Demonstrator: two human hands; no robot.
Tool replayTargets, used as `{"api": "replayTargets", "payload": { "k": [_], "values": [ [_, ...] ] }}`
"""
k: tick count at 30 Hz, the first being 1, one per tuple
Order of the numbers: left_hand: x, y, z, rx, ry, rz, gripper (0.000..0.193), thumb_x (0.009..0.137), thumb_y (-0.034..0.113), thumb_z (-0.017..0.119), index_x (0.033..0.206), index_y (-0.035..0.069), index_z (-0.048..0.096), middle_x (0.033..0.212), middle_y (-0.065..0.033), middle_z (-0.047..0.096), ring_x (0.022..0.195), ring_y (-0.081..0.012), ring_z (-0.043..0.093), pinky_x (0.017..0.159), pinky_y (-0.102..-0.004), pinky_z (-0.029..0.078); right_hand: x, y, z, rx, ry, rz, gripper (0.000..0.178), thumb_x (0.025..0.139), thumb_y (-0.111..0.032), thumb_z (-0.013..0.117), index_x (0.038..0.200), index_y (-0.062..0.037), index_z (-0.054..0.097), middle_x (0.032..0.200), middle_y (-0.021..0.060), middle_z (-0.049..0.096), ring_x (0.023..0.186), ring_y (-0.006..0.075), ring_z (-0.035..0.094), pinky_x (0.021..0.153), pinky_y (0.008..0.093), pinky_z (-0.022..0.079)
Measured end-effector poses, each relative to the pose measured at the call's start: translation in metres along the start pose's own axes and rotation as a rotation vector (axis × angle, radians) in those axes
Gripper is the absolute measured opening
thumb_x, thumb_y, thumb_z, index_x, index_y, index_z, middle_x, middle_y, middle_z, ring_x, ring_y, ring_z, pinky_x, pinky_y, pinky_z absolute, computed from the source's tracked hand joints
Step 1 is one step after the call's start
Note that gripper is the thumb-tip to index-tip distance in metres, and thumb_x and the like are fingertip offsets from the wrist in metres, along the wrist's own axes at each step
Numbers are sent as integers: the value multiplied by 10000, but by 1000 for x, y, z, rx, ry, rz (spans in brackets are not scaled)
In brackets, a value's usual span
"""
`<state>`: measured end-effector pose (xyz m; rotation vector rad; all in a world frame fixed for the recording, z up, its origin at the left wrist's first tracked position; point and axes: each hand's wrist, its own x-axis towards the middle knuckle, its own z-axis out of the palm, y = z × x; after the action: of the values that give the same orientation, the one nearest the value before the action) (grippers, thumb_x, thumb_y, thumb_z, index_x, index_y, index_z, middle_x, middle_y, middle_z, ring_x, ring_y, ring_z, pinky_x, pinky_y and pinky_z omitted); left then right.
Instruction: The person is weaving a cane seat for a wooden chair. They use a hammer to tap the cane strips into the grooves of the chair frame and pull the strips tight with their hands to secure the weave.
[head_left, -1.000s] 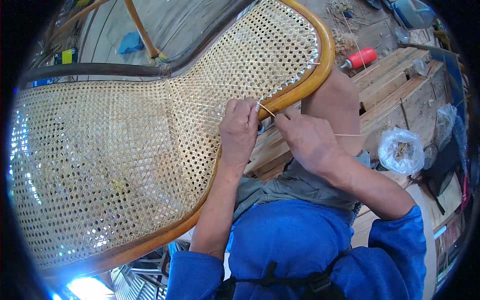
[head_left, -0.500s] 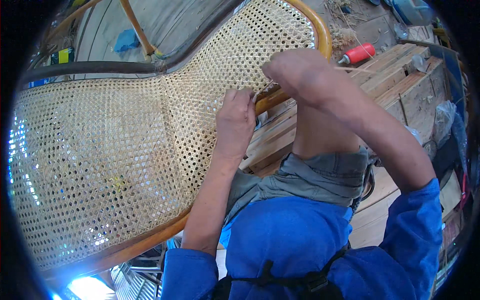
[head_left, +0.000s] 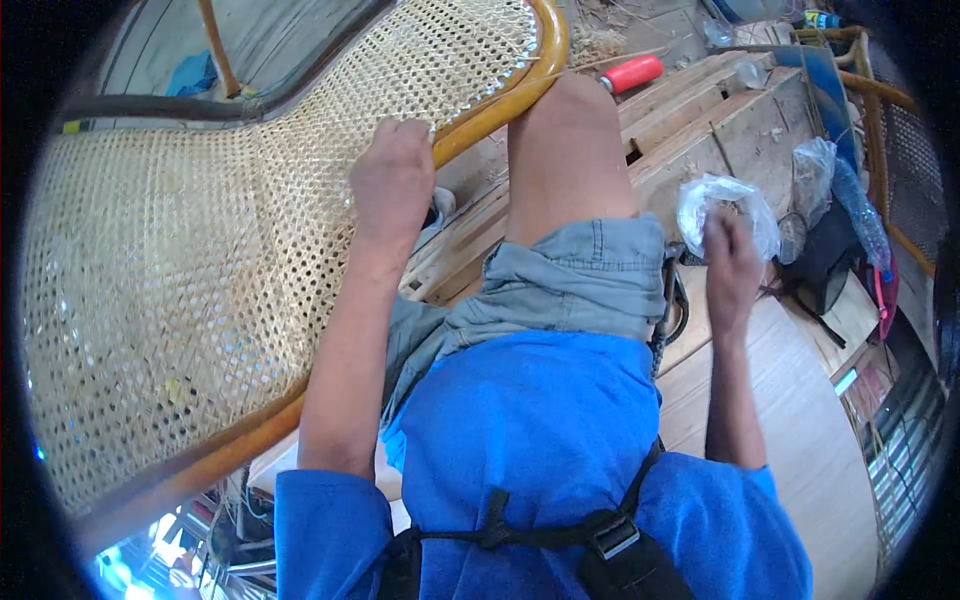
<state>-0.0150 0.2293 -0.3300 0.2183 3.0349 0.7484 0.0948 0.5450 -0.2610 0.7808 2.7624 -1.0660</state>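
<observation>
A woven cane panel point(head_left: 190, 250) stretches across the left side, set in a curved, varnished wooden frame point(head_left: 485, 118). My left hand point(head_left: 393, 180) is closed at the panel's edge, beside the inner side of the frame; what its curled fingers grip is hidden. Well away from the panel, my right hand point(head_left: 733, 262) is at the mouth of a clear plastic bag point(head_left: 762, 222). Its fingers are bent close together, their tips over the bag's opening, and I cannot make out anything between them. What the bag contains is unclear.
A red bottle point(head_left: 634, 73) lies on the wooden planks point(head_left: 660, 130) beyond my bare knee. More clear plastic point(head_left: 813, 180) and a dark cloth-like item point(head_left: 825, 265) are at the right. Another wood-framed piece point(head_left: 875, 90) stands at the far right. A blue scrap point(head_left: 190, 74) lies upper left.
My right hand has left the panel's edge and swung right and back toward me, to the plastic bag. My left hand stays at the cane edge. The whole view has shifted rightward.
</observation>
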Motion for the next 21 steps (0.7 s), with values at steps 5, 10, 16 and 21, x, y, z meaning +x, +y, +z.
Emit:
{"api": "replayTargets", "payload": {
  "k": [5,10,16,21],
  "values": [
    [-1,-8,-1,-9,28,56,146,820,181,575,885,70,645,857,-121,614,795,-301,598,717,-387,486,-89,103,26,-251,-17,47,196,843,-107,540,988,23,560,888,178,588,834,311,573,762,371,445],
    [-14,-23,-2,-138,49,-23,239,815,191,573,991,48,646,870,-148,621,821,-316,597,750,-405,477,-93,127,33,-291,-19,-53,233,806,-75,541,1009,39,527,893,191,558,841,301,558,770,379,435],
    [-64,-17,-40,-628,131,-501,254,841,200,551,979,4,633,779,-128,625,582,-199,570,573,-326,467,-108,105,16,111,-80,230,233,831,-81,575,1028,24,509,827,102,555,734,188,553,663,313,462],
    [-110,-2,-50,-1171,-78,-836,269,872,274,550,950,24,611,717,8,544,455,-34,419,392,-191,308,-82,11,-7,111,-125,-34,303,861,-66,531,1157,-7,504,783,41,541,625,74,485,580,230,431]
  ]
}}
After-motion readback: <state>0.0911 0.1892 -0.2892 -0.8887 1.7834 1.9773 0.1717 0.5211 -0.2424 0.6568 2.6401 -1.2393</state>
